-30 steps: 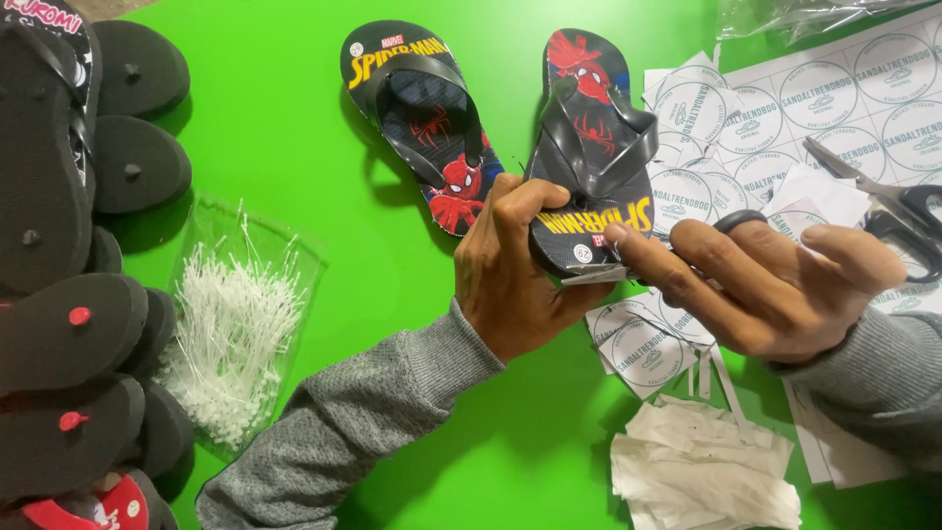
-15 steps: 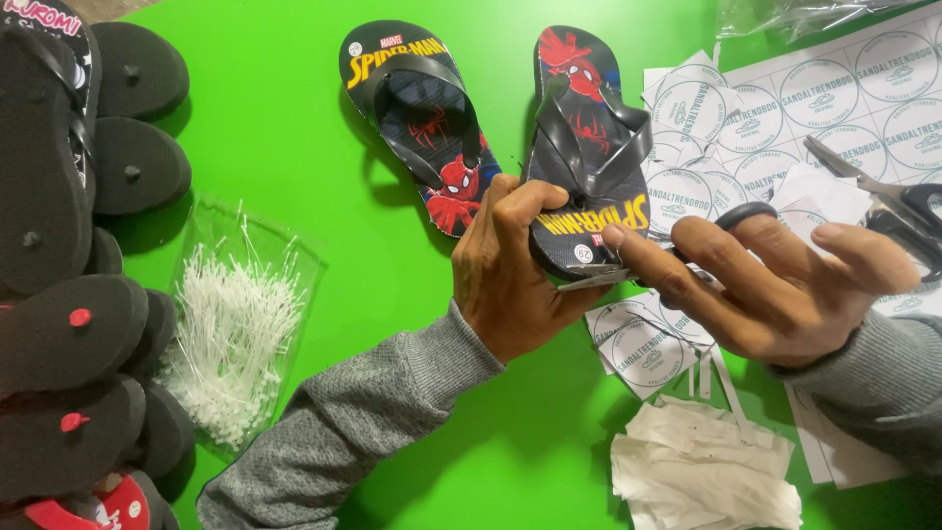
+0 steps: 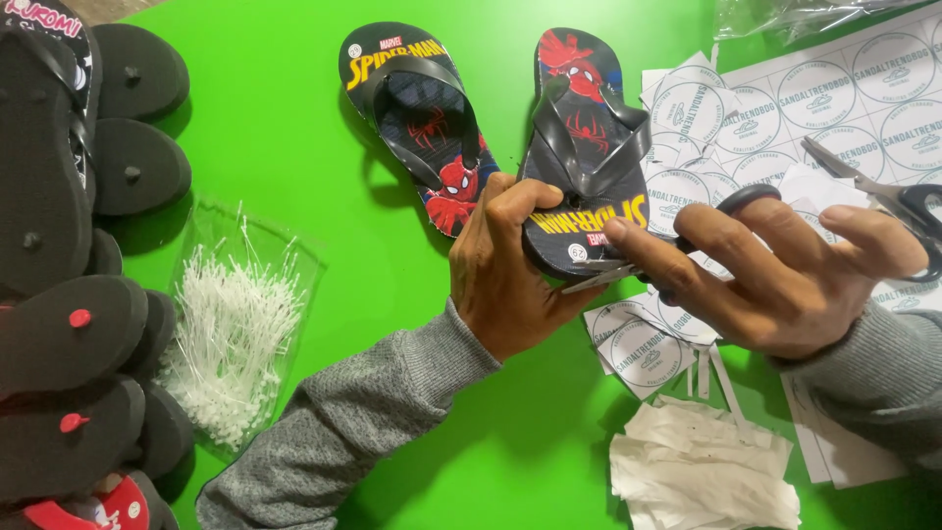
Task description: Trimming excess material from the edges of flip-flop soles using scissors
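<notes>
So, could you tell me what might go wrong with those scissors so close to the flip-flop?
The scissors in the right hand point at the heel of the flip-flop, right beside the left hand; a slip could nick its fingers. The blades might also cut into the printed sole rather than whatever sits at its edge. A second pair of scissors lies on the sticker sheets by the right wrist and could be knocked.

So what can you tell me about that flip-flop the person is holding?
The held flip-flop is black with red superhero prints and yellow lettering at the heel, and has a dark glossy Y-strap. It lies strap-up on the green table, heel toward the person. The left hand grips its heel; the right hand brings small scissors to the heel edge.
</notes>
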